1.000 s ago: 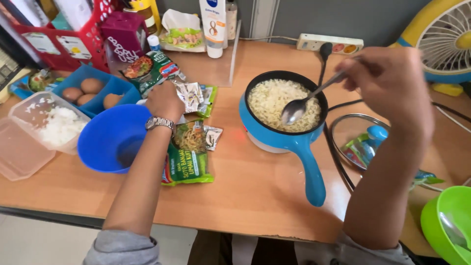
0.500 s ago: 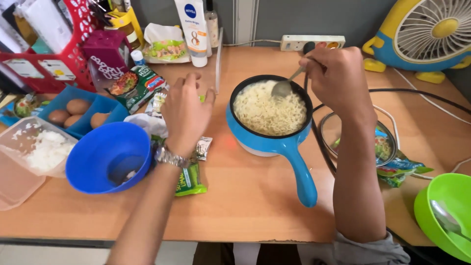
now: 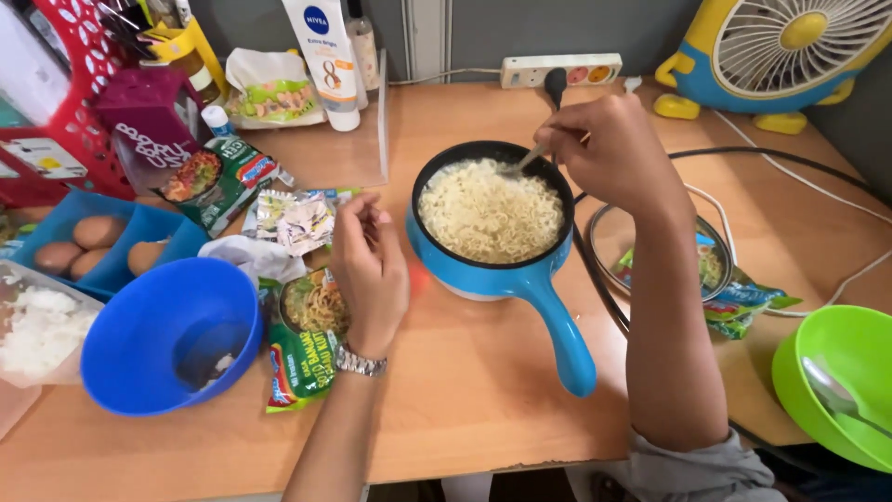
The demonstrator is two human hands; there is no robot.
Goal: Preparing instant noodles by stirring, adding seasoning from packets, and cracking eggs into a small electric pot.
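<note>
A blue electric pot [image 3: 548, 311] full of pale noodles [image 3: 485, 209] sits mid-table, its handle pointing toward me. My right hand [image 3: 609, 153] grips a metal spoon [image 3: 520, 164] whose tip dips into the noodles at the pot's far rim. My left hand [image 3: 370, 270] hovers just left of the pot with fingers loosely curled, holding nothing, above opened noodle packets [image 3: 307, 339]. A wristwatch sits on that wrist.
A blue bowl [image 3: 139, 335] stands front left, next to a clear tub of white rice [image 3: 42, 325] and a blue tray of eggs [image 3: 93, 242]. A glass lid [image 3: 650, 265] lies right of the pot, a green bowl [image 3: 827, 372] with a spoon at far right, a fan [image 3: 780, 46] behind.
My right hand has brought the spoon from over the pot's middle to its far rim. My left hand has drawn back from the packets toward the pot's left side.
</note>
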